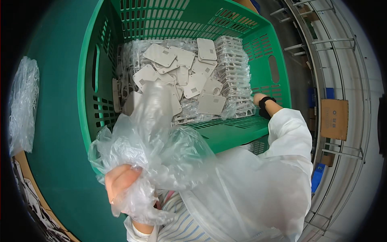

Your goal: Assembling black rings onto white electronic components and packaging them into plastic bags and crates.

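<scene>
- My L hand (pixel 121 185), approx 7 o'clock in view, has fingers curled tight round a bunch of clear plastic bags (pixel 157 149); bunch puffs up twd 12 & 1 o'clock, in front of the crate's near-left corner.
- My R hand (pixel 258 99), approx 2 o'clock, is inside the green crate (pixel 225 137), just beside the wrapped stack (pixel 234 76); fingers mostly hidden, so can't tell if grip's wide, narrow or on smth.
- Black wristband (pixel 263 105) on R wrist, white sleeve (pixel 288 129) behind it.
- Loose grey plates (pixel 193 84) lie jumbled at 12 o'clock in crate, flat-ish & overlapping, on top of more plastic-wrapped pcs; wrapped stack is at 1 o'clock, right next to them.
- Crate's at 12 o'clock, on green table (pixel 60 121).
- Another clear plastic bundle (pixel 24 105) at 9 o'clock, well apart from L hand.
- Brown carton (pixel 334 119) at 3 o'clock, by metal rack (pixel 338 149).
</scene>
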`<control>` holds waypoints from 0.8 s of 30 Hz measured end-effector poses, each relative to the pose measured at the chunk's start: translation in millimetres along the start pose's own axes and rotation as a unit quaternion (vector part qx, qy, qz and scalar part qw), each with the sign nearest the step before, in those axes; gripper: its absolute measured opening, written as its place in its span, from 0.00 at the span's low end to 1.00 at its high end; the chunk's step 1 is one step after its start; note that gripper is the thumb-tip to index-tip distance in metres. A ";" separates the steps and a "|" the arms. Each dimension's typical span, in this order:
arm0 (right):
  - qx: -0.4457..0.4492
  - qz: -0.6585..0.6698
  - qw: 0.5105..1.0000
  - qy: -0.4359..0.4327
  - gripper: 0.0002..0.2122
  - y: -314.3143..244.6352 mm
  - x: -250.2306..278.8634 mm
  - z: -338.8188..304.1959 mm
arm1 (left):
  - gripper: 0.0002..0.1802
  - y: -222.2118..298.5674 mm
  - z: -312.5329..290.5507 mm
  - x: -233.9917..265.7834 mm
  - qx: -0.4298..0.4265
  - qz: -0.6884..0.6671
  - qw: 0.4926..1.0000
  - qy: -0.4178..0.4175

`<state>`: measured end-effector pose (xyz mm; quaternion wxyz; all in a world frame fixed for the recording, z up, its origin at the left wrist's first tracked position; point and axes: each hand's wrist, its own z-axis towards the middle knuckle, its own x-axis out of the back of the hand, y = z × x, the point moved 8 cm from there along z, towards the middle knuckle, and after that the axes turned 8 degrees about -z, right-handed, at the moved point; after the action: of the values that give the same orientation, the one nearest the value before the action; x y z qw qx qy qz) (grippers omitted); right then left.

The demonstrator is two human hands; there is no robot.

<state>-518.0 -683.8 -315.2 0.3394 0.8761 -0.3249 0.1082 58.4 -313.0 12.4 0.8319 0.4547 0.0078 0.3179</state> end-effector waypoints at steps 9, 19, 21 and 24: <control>0.064 0.096 0.945 -0.307 0.08 -15.9 -45.2 -25.3 | 0.13 -9.8 1.9 -19.8 0.093 0.034 0.992 0.083; 0.147 -0.182 0.946 -0.224 0.06 -25.4 -101.5 63.3 | 0.12 -12.8 0.6 -12.6 0.134 0.056 0.986 0.079; 0.139 -0.160 0.942 -0.262 0.06 -42.5 -84.4 49.7 | 0.12 -16.5 -1.9 -17.0 0.155 0.052 0.983 0.080; 0.133 0.051 0.947 -0.288 0.04 -49.6 -11.6 -41.2 | 0.12 -16.8 3.2 -25.3 0.151 0.050 0.985 0.069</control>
<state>-493.8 -623.0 -315.3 0.1057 0.8896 -0.4353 -0.0892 48.0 -335.4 -5.6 0.7340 0.5520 0.0903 0.3852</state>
